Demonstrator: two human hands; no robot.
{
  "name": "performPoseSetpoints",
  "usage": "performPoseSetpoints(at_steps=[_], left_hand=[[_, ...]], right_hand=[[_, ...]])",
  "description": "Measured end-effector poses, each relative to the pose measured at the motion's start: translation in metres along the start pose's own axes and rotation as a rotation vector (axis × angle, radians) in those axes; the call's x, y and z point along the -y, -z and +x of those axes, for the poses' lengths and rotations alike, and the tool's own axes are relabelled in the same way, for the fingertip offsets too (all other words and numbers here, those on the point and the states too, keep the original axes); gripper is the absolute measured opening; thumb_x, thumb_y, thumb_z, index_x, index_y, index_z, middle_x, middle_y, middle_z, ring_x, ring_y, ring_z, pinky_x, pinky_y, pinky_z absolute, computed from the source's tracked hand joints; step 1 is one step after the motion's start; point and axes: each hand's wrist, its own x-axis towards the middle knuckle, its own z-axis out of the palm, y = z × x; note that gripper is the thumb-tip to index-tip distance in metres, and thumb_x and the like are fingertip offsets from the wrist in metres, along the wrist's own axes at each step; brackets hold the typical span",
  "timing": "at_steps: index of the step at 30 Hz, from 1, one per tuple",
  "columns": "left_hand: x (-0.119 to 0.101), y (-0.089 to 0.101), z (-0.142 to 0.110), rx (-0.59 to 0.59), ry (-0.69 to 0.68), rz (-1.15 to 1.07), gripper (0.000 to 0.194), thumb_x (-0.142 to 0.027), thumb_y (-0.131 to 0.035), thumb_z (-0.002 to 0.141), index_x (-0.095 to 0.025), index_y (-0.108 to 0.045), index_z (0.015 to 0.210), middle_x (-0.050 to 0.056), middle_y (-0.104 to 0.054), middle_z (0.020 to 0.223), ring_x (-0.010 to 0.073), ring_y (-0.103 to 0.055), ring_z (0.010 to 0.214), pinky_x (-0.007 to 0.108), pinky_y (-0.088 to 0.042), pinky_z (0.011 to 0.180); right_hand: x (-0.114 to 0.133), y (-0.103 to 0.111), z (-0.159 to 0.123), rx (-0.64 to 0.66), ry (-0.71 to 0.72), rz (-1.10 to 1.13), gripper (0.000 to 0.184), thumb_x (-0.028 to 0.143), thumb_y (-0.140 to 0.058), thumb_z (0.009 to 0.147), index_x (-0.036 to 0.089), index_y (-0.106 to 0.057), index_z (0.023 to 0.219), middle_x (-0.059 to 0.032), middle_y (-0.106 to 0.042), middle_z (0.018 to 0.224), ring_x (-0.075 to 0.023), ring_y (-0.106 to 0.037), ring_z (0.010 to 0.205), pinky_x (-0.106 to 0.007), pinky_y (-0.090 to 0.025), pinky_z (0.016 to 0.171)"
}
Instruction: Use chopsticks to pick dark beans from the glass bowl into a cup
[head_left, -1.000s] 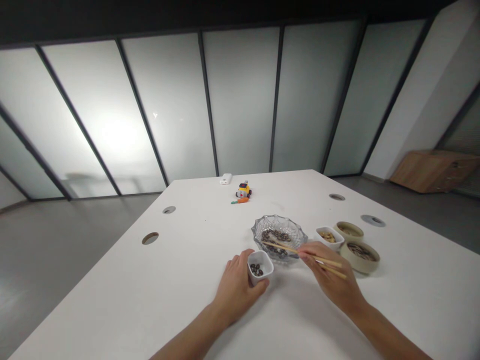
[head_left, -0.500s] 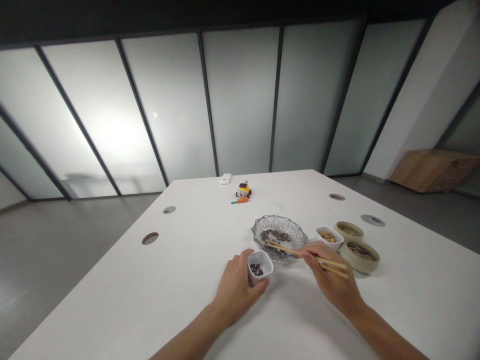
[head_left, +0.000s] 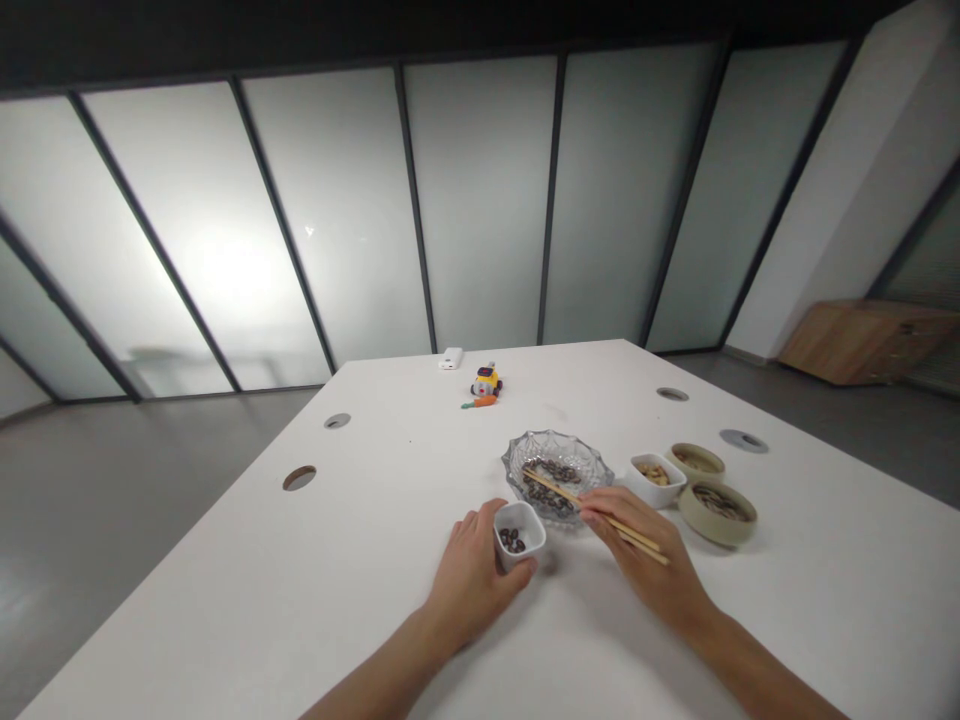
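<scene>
My left hand (head_left: 480, 565) is wrapped around a small white square cup (head_left: 530, 512) at the near side of the table; several dark, bean-like pieces (head_left: 512, 540) lie in its bottom. Just beyond it stands a scalloped clear glass bowl (head_left: 600, 478) holding many similar dark pieces. My right hand (head_left: 645, 545) grips a pair of wooden chopsticks (head_left: 555, 488) at the bowl's right edge. Their tips reach down among the pieces on the bowl's left side. Whether a piece is pinched between the tips is too small to tell.
Right of the glass bowl are a white dish (head_left: 679, 490) with tan pieces and two beige round bowls (head_left: 712, 528) (head_left: 696, 460). Farther back lie an orange toy carrot (head_left: 484, 401), a yellow toy vehicle (head_left: 486, 381) and a white box-shaped device (head_left: 451, 358). The white table (head_left: 375, 480) has round holes.
My right hand has shifted left and slightly nearer the bowl's middle, and the chopstick tips have moved farther to the left inside the bowl. The left hand and cup stay put.
</scene>
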Motion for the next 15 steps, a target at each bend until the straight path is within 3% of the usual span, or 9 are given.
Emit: performPoseSetpoints(at_steps=[15], left_hand=[[-0.0012,0.0011,-0.0002,0.002,0.015,0.012,0.061,-0.037,-0.074,0.087,-0.024,-0.056,0.144,0.010,-0.071,0.139,0.0323,-0.063,0.127,0.043,-0.045,0.112]], right_hand=[[0.0073,0.0022,0.0017,0.028,-0.046,-0.064,0.025,0.040,-0.063,0.108,0.026,-0.078,0.094,-0.0062,-0.080,0.092,-0.0218,-0.078,0.084,-0.032,-0.065,0.077]])
